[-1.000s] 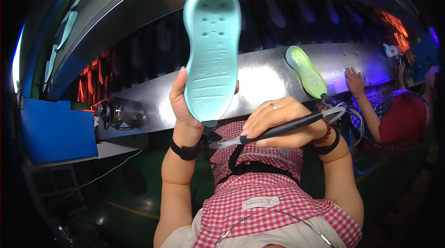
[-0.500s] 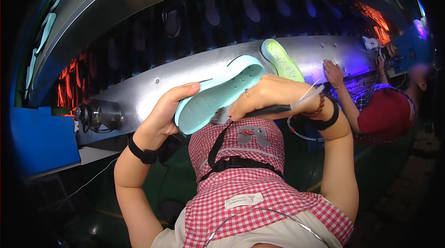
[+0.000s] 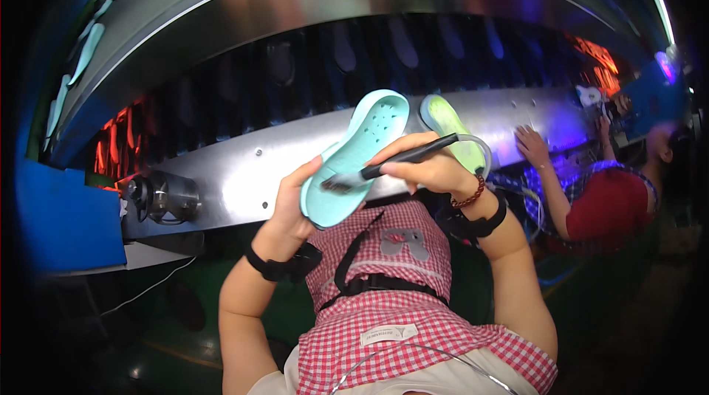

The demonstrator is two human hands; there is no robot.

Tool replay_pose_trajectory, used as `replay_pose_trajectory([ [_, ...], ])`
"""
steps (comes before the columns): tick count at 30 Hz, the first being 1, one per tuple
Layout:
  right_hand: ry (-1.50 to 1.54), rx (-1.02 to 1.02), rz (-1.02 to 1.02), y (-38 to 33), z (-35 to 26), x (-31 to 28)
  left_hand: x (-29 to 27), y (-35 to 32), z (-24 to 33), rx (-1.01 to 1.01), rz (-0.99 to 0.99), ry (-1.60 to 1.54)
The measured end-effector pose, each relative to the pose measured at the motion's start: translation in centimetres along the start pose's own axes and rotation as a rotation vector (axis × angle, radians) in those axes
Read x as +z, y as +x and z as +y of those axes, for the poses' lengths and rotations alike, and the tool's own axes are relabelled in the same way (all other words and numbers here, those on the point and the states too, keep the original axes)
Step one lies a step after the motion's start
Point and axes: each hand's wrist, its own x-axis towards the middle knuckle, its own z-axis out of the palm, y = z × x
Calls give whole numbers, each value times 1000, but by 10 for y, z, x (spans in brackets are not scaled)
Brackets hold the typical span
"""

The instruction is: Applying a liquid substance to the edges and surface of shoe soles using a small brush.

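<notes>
Gripping a mint sole (image 3: 354, 155), left hand (image 3: 292, 210); right hand (image 3: 428, 170) clenches a brush (image 3: 384, 167) beside green sole (image 3: 450, 129).

Sole (image 3: 354, 155) between hands — second sole (image 3: 449, 133) behind.

Matt foam sole (image 3: 353, 155), brushed-metal machine panel (image 3: 295, 166)

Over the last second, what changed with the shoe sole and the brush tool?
The left hand swung the mint shoe sole down from upright to a slant, inner side now toward the camera. The right hand brought the black brush tool onto it, bristles touching near the heel. Unchanged: both grips, the green sole on the metal conveyor ledge, and the co-worker's hand on the ledge.
</notes>
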Motion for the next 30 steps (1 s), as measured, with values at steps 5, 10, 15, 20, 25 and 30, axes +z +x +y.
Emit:
replay_pose_trajectory([
  [5, -67, -109, 657, 11, 48, -11, -5, 6, -12, 3, 31, -120],
  [10, 406, -132, 273, -31, 33, 29, -10, -29, 7, 291, 32, -50],
  [15, 905, -387, 434, -56, 60, -6, 27, -82, 81, 822, -7, 189],
  [20, 911, -99, 579, -51, 77, -1, 21, -67, 246, 1049, -49, -170],
  [25, 927, -36, 677, -53, 86, -3, 46, -56, 284, 962, -13, -141],
  [30, 953, 27, 705, -51, 96, -15, 128, -62, 189, 924, -45, 1058],
])
